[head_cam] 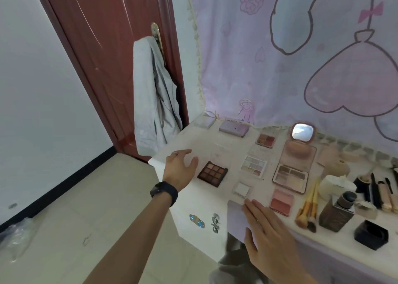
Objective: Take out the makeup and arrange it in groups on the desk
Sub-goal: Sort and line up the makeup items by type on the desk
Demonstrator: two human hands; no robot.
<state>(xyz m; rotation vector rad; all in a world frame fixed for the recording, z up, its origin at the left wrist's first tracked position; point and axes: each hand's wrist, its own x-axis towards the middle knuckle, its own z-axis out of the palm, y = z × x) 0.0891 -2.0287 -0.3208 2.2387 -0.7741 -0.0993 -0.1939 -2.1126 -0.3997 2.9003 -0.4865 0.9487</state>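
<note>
Nine-pan palette (pixel 212 173): brown shades in a grid. Blush compact (pixel 281 201): two pinks. Wall cloth (pixel 280 68): lilac, with outlined hearts.

Door (pixel 103 57): reddish-brown, wood-look, glossy, with streaks of reflected light; upper left of the frame.
Handle plate (pixel 156 35): gold-toned metal, shiny.
Garment (pixel 150 102): soft grey cloth, creased, matt.
Wall hanging (pixel 280 68): thin printed cloth, matt; upper right.
Desk top (pixel 193 141): white, smooth, matt, faintly smudged.
Floor (pixel 97 208): beige tiles, smooth, slight sheen.
Brown palette (pixel 212 173): dark case, matt powder pans.
Compact mirror (pixel 302 132): reflecting glass in a pink rim.
Brushes (pixel 308 210): pale wood-look handles, soft bristles.
Black jar (pixel 371 234): matt black; lower right.
Bag (pixel 17 234): clear, crinkled plastic; lower left.
</note>
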